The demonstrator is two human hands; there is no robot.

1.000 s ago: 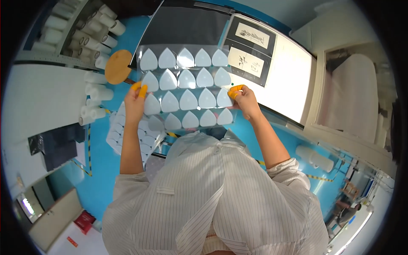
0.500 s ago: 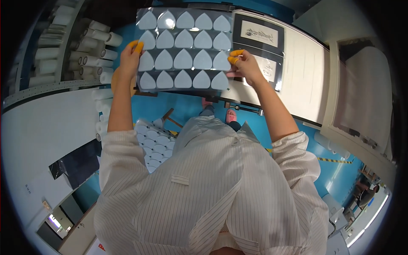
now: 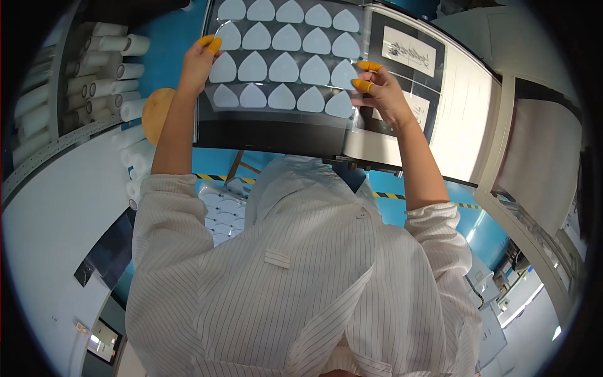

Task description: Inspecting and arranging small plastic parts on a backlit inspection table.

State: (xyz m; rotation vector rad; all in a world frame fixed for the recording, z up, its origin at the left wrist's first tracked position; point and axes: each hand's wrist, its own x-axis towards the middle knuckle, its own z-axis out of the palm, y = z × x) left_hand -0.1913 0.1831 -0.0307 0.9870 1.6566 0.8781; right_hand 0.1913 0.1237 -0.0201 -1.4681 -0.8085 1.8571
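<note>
Twice recorded a grasp on the clear sheet [image 3: 272,55] of pale teardrop pieces [image 3: 286,68]: at its left edge, saw the left hand [image 3: 196,66] pinching with two yellow-capped fingertips [image 3: 213,46] close together; at its right edge, saw the right hand [image 3: 387,99] holding with two yellow-capped fingertips visibly parted. Located the sheet over the black panel [image 3: 270,134], left of two dark-bordered prints [image 3: 411,51]; could not tell of any contact between sheet and panel.
</note>
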